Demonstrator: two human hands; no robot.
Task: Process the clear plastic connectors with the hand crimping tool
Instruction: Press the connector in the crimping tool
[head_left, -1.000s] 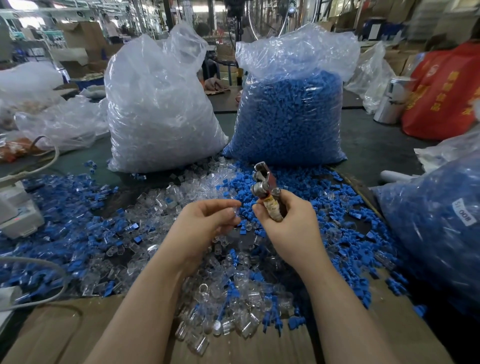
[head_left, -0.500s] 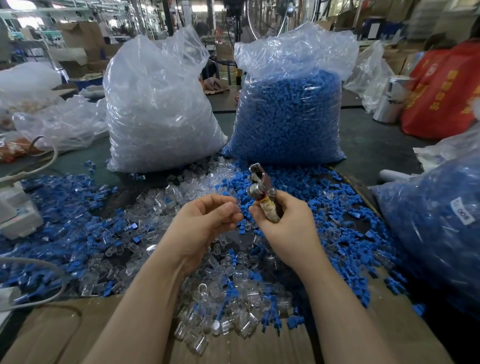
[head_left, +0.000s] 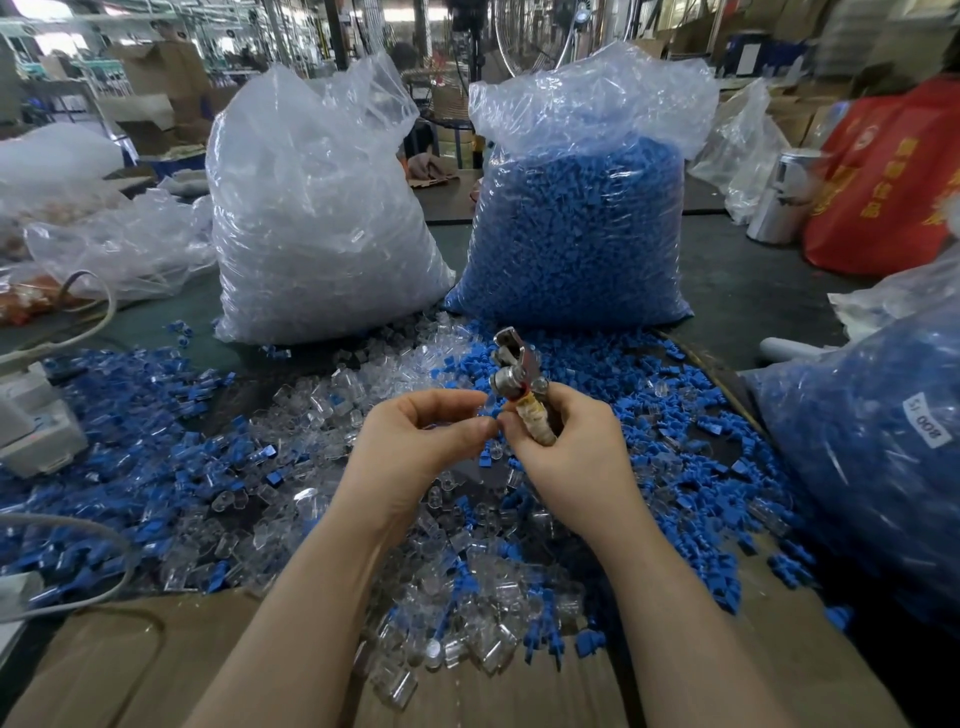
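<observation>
Right hand (head_left: 571, 447) is gripping the crimping tool (head_left: 517, 384) upright by its wrapped handle. Left hand (head_left: 421, 441) is pinching a clear connector (head_left: 485, 413), barely visible, beside the tool; more are lying heaped below. Likely light, stiff, slippery: pinching its flat sides seems best.

Your work surface is a dark green table (head_left: 737, 291), with a sheet of brown cardboard (head_left: 130, 670) laid flat over its near edge. Loose clear plastic connectors (head_left: 457, 613) and small blue caps (head_left: 156, 457) lie mixed in a wide scatter across the table and spill onto the cardboard. Behind the scatter two big plastic sacks stand upright just beside each other: a bag of clear connectors (head_left: 322, 218) to your left and a bag of blue caps (head_left: 576, 228) to your right. A red bag (head_left: 883, 176) and a silver canister (head_left: 779, 202) stand at your far right. A white device (head_left: 36, 421) sits at your left edge.
</observation>
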